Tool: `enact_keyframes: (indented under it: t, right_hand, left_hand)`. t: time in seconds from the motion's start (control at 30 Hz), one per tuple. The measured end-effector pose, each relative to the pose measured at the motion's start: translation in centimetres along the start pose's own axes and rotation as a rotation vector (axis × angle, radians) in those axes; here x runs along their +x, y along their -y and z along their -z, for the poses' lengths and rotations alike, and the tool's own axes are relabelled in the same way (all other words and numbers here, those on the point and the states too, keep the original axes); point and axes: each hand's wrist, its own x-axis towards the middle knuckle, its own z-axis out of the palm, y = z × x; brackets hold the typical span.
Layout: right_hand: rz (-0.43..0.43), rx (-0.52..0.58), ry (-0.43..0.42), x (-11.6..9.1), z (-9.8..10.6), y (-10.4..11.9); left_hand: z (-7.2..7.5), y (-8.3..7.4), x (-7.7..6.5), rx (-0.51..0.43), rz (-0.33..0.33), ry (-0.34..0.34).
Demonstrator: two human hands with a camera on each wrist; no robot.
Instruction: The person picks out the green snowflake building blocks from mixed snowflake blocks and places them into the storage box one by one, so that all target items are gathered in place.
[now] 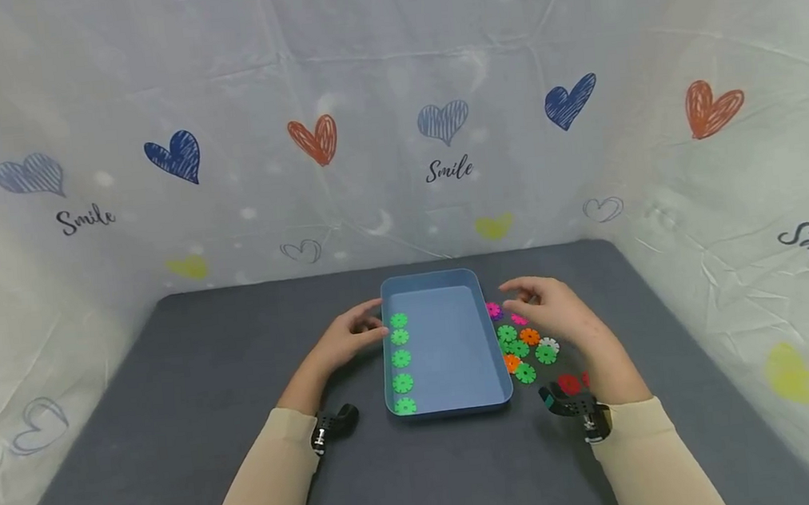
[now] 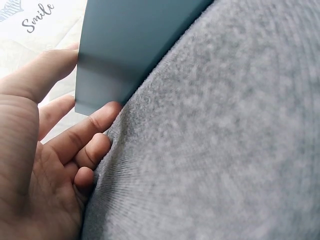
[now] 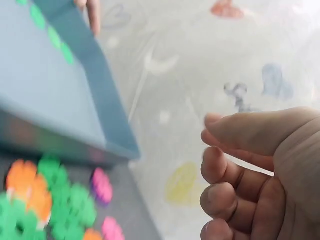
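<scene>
A shallow blue-grey tray lies on the dark cloth, with a column of several green flower-shaped discs along its left side. My left hand rests at the tray's left wall; in the left wrist view its thumb and fingertips touch the wall and rim. Right of the tray, my right hand is raised over a loose pile of discs, fingers loosely bent and nothing between them. That pile holds green, orange, pink, white and red discs, partly overlapping.
Dark grey cloth covers the table around the tray. A pale curtain printed with hearts and "Smile" hangs behind the table and at both sides. Black straps with small cameras sit on both wrists.
</scene>
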Motion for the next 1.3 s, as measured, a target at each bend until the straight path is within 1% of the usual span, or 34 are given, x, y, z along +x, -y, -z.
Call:
enact_keyframes:
  t: [0.13, 0.3, 0.47, 0.57, 0.73, 0.93, 1.1, 1.2, 1.3]
  right_hand:
    - [-0.034, -0.067, 0.016, 0.1, -0.4, -1.9]
    - [-0.073, -0.184, 0.066, 0.7, -1.9, -3.4]
    - [-0.089, -0.285, 0.075, 1.2, -3.3, -3.9]
    - [-0.106, -0.298, 0.052, 1.3, -3.7, -4.0]
    - [-0.098, -0.248, -0.024, 1.2, -3.8, -4.2]
    - [-0.066, -0.112, -0.098, 0.6, -2.3, -3.4]
    - [-0.008, 0.052, -0.153, 0.1, -0.9, -1.3]
    - [0.041, 0.125, -0.159, -0.3, -0.7, 0.4]
    - [0.093, 0.165, -0.139, -0.7, -1.0, 2.1]
  left_hand:
    - [0.1, 0.0, 0.0, 0.008, -0.001, 0.003]
    - [0.1, 0.0, 0.1, 0.009, 0.004, 0.007]
    - [0.0, -0.1, 0.0, 0.017, 0.017, -0.003]
    - [0.0, -0.2, -0.1, 0.019, 0.027, -0.003]
    - [0.0, -0.2, -0.1, 0.016, 0.021, 0.004]
    - [0.0, -0.1, -0.1, 0.021, 0.028, 0.004]
    - [0.0, -0.1, -0.1, 0.026, 0.025, 0.0]
    - [0.0, -0.2, -0.1, 0.027, 0.022, -0.002]
    - [0.0, -0.3, 0.0, 0.03, 0.025, -0.004]
